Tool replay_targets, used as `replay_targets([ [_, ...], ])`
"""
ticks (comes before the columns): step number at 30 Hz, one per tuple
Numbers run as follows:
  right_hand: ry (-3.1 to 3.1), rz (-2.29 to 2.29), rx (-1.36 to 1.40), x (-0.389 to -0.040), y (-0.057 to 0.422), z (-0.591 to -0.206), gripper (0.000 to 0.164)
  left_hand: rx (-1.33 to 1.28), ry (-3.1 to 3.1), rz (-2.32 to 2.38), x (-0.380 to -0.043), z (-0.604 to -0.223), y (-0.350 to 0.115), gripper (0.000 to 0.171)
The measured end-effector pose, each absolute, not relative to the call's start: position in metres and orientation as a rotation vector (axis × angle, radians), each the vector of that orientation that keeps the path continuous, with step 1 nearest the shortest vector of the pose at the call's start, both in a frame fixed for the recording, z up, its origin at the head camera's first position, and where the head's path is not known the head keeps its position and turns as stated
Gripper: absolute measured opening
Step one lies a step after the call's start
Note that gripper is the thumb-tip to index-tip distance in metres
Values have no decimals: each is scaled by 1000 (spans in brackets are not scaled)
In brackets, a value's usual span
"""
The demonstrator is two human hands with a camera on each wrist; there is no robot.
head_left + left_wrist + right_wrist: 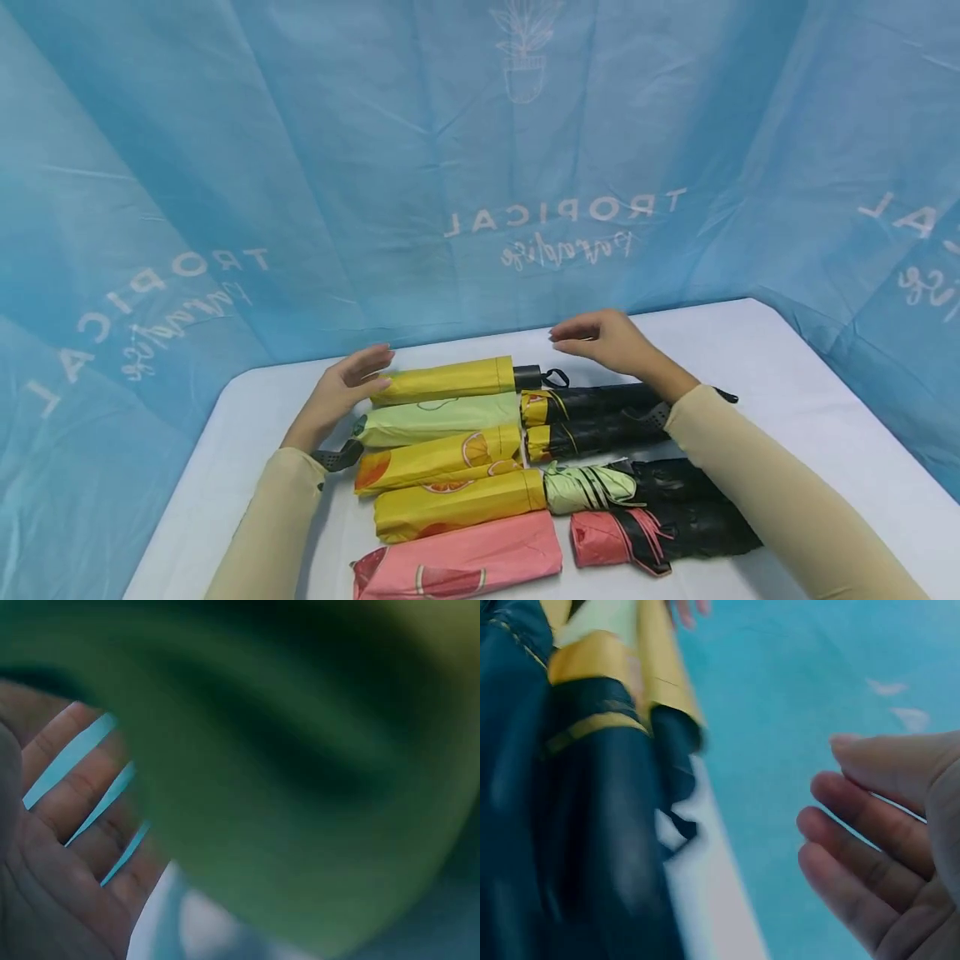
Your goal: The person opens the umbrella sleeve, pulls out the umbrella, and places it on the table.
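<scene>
Folded umbrellas lie in two columns on a white table. At the back of the left column is a yellow umbrella with a black handle and wrist loop. My left hand is by its left end, fingers extended; whether the thumb touches it I cannot tell. In the left wrist view the palm holds nothing, and a blurred green shape hides much of the scene. My right hand hovers empty near the table's back edge, beyond the black-and-yellow umbrellas. The right wrist view shows its fingers loosely bent.
Nearer in the left column lie a light green umbrella, two yellow orange-print ones and a pink one. On the right are a green-and-black umbrella and a pink-and-black one. A blue curtain hangs behind the table.
</scene>
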State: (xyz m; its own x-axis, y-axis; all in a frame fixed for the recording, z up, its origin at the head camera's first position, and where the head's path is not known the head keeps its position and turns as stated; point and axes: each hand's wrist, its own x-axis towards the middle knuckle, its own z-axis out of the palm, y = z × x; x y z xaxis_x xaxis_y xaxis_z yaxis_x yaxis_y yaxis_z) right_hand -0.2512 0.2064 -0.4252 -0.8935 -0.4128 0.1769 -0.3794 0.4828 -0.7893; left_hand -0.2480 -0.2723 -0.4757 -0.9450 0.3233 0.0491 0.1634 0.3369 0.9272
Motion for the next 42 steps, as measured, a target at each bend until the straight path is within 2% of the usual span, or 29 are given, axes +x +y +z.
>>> replay_targets([
  [5, 2530, -1359, -757, -266, 172, -452, 31, 503, 2425, 1613, -254, -489, -267, 66],
  [10, 2529, -1244, -764, -267, 159, -466, 37, 548, 2463, 1515, -255, -490, -265, 61],
  [16, 2605, -1137, -834, -268, 158, -471, 50, 585, 2475, 1465, -257, -488, -268, 63],
  [27, 2659, -1061, -870, -265, 159, -476, 46, 574, 2510, 1502, -250, -494, -266, 54],
  [42, 2615, -1146, -807, -259, 169, -473, 46, 517, 2575, 1503, -236, -488, -256, 52],
])
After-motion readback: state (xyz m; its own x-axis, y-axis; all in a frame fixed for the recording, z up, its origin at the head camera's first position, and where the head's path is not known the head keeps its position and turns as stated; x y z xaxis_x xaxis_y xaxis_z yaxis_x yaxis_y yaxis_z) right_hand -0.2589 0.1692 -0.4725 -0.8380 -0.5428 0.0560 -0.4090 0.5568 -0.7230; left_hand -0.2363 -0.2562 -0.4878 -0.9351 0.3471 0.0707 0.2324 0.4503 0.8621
